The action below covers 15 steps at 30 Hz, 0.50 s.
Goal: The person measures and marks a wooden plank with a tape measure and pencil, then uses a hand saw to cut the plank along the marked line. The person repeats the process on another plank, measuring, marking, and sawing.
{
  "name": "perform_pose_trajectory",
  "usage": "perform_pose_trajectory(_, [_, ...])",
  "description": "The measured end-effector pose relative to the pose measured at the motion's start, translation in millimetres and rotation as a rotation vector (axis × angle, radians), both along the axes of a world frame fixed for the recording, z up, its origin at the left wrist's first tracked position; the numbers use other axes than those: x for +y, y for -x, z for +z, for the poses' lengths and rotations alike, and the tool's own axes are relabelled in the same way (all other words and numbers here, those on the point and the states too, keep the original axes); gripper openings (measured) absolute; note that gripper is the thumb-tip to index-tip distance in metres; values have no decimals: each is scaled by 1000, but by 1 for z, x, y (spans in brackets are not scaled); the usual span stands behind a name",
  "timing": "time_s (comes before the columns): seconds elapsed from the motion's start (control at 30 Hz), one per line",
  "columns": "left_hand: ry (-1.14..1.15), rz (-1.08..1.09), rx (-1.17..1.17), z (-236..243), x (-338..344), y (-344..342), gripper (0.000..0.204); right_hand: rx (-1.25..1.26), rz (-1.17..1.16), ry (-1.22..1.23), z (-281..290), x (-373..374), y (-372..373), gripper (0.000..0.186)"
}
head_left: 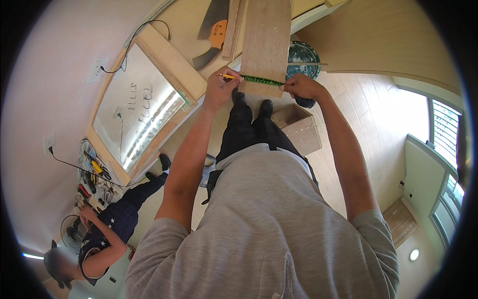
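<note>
Because the brown board (265, 37) juts past the near edge of the counter (185, 30), both hands can likely reach its long sides without leaning over the surface. Across that overhanging end lies a green measuring tape (262, 80), spanning the board from side to side, its right end slightly nearer the person. At the board's left side, the left hand (221, 88) has its fingers pinching the tape's end, with a yellow pencil (227, 76) tucked into the same grip, probably to keep it handy without giving up the tape. The right hand (304, 87) has thumb and fingers pressed together on the tape at the opposite side, which seems to keep it drawn flat against the wood. Below that hand, a dark rounded lump (304, 102) may be the tape's case, though too much is covered to be sure.

The board looks long, flat and plain, with a dull surface; the tape is bright green with dark markings. Left of the board, a narrow wooden strip (233, 35) and an orange-handled saw (216, 35) lie on the counter, perhaps set aside for room.
</note>
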State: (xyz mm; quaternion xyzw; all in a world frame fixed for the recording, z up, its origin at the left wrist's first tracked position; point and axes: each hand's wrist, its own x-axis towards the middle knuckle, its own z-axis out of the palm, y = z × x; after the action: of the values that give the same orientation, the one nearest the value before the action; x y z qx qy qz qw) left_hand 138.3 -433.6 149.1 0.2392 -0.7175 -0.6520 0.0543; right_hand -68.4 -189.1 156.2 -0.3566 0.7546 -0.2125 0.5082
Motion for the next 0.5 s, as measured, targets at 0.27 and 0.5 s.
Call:
perform_pose_trajectory(0.27, [-5, -1, -34, 0, -2, 1, 10, -4, -14, -6, -1, 0, 0, 44])
perform_pose_trajectory(0.5, [-24, -13, -17, -3, -3, 3, 10, -21, -39, 39, -7, 2, -1, 49])
